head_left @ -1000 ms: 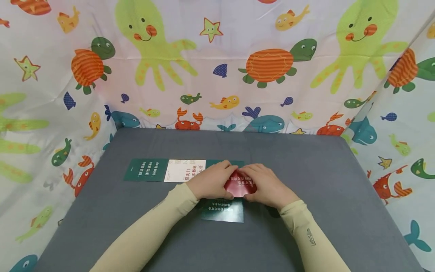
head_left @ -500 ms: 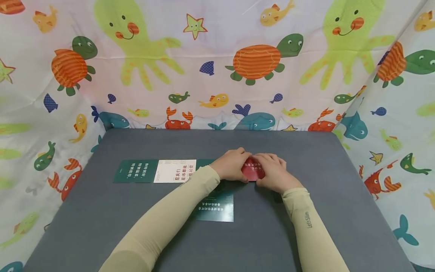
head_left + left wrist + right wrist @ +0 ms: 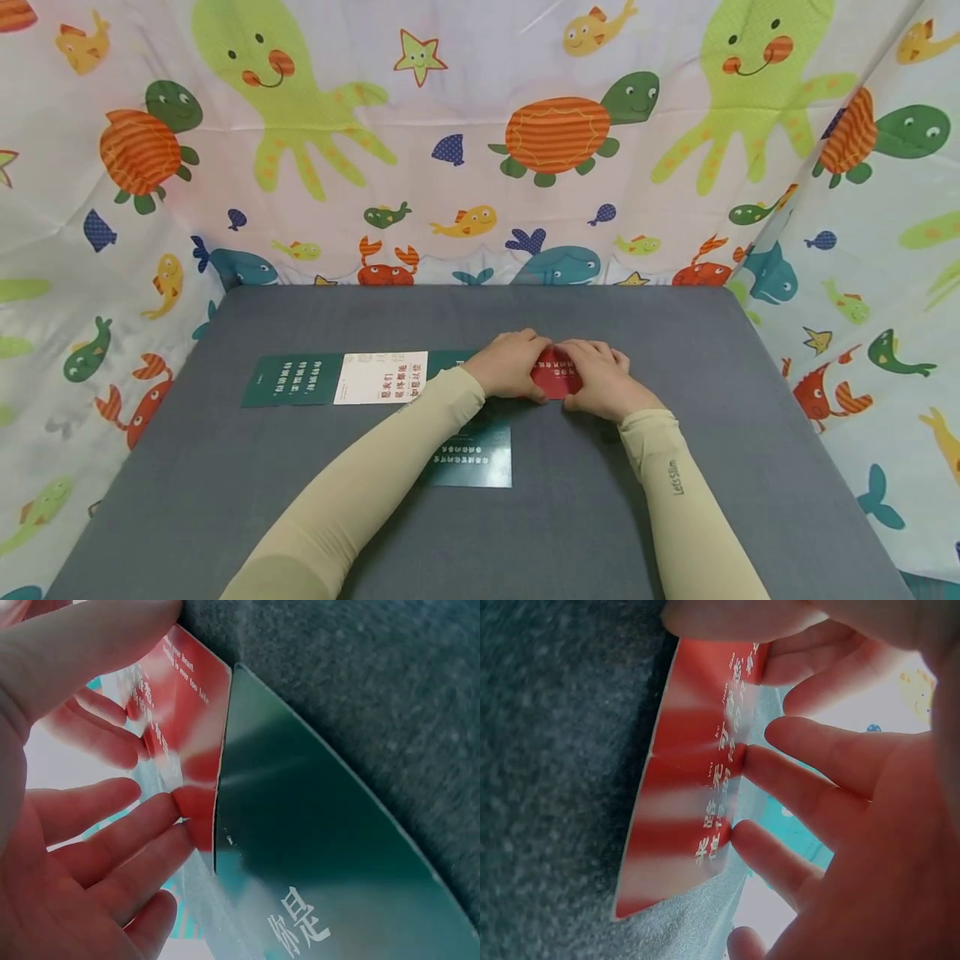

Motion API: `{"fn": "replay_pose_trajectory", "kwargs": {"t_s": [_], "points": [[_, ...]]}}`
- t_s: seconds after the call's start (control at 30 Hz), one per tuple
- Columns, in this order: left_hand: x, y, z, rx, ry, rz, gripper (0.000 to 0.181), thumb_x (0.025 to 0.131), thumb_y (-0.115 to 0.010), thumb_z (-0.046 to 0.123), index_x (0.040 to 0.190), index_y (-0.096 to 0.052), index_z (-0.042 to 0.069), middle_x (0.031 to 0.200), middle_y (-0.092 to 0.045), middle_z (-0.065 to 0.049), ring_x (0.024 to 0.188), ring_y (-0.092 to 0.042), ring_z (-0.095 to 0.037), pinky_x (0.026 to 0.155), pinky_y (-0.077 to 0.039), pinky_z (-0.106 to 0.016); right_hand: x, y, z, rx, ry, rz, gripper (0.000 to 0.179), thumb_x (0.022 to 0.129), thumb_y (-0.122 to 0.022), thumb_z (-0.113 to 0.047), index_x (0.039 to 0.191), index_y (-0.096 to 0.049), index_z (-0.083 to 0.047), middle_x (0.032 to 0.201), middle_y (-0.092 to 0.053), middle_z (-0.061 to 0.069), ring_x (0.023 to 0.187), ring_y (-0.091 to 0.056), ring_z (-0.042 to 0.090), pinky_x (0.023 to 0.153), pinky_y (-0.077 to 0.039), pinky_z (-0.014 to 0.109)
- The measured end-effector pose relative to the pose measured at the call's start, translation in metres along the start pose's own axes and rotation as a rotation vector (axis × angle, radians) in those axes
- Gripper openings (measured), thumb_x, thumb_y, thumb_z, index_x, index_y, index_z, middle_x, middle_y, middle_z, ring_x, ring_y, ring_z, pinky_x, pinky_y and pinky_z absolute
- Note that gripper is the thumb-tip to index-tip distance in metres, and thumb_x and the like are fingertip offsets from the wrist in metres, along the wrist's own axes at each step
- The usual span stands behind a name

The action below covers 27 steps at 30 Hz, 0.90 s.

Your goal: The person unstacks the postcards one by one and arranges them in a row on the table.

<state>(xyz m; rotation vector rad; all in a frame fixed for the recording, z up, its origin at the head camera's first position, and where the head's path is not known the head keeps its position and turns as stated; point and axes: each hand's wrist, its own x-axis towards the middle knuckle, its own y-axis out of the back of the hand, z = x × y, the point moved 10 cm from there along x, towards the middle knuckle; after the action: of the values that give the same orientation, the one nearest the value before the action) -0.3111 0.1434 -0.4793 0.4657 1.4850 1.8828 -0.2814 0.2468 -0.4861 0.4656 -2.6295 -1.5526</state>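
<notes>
A red card point(image 3: 557, 375) with white writing lies on the grey table between my two hands. My left hand point(image 3: 510, 365) holds its left part, thumb at the near edge and fingertips at the far edge. On its right part my right hand point(image 3: 607, 379) grips the same two edges, as the card point(image 3: 690, 765) shows in the right wrist view. In the left wrist view, the red card's side meets a green card point(image 3: 300, 787). That green card point(image 3: 446, 360) is mostly hidden behind my left hand in the head view.
Left of the hands, a white card point(image 3: 381, 379) and another green card point(image 3: 291, 382) continue the row. Nearer to me lies a green card point(image 3: 476, 462), partly covered by my left forearm. A curtain point(image 3: 420, 183) printed with sea animals stands behind the grey table point(image 3: 637, 325).
Both hands have carried the red card away from me, off the nearer green card, to the right end of the row. Over the last half second they have barely moved; the view has shifted slightly.
</notes>
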Motion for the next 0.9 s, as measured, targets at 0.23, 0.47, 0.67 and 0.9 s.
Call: {"fn": "replay_pose_trajectory", "kwargs": {"t_s": [0.23,0.47,0.67,0.9], "points": [[0.001,0.001,0.004,0.004,0.005,0.006,0.091,0.085,-0.089,0.051,0.157,-0.053,0.008,0.143,-0.065,-0.007,0.126,-0.061,-0.021,0.124,-0.045,-0.043,0.0,0.001,0.004,0.0,-0.016,-0.015,0.086,0.08,-0.088,-0.013,0.158,-0.051,-0.01,0.162,-0.052,0.015,0.149,-0.038,0.043,0.116,-0.02,0.075],[-0.001,0.003,0.001,-0.023,0.022,0.006,0.092,0.085,-0.09,0.051,0.157,-0.053,0.009,0.144,-0.064,-0.006,0.127,-0.06,-0.022,0.122,-0.046,-0.045,0.0,0.003,0.001,0.007,-0.026,-0.022,0.088,0.079,-0.089,-0.015,0.158,-0.051,-0.01,0.161,-0.052,0.014,0.147,-0.039,0.042,0.116,-0.019,0.075],[-0.004,0.0,-0.003,-0.022,0.029,0.015,0.095,0.085,-0.088,0.053,0.161,-0.049,0.011,0.155,-0.056,-0.007,0.142,-0.052,-0.026,0.125,-0.041,-0.05,0.0,0.006,-0.005,0.011,-0.013,-0.007,0.094,0.076,-0.089,-0.019,0.16,-0.048,-0.009,0.165,-0.048,0.016,0.147,-0.037,0.044,0.116,-0.02,0.075],[-0.047,0.014,-0.006,-0.085,0.017,0.111,0.1,0.087,-0.086,0.054,0.167,-0.041,0.014,0.174,-0.034,-0.014,0.165,-0.021,-0.038,0.132,-0.028,-0.061,-0.006,0.016,-0.033,-0.002,0.07,0.057,0.099,0.081,-0.089,-0.031,0.166,-0.041,-0.013,0.173,-0.039,0.014,0.156,-0.031,0.042,0.121,-0.028,0.076]]}}
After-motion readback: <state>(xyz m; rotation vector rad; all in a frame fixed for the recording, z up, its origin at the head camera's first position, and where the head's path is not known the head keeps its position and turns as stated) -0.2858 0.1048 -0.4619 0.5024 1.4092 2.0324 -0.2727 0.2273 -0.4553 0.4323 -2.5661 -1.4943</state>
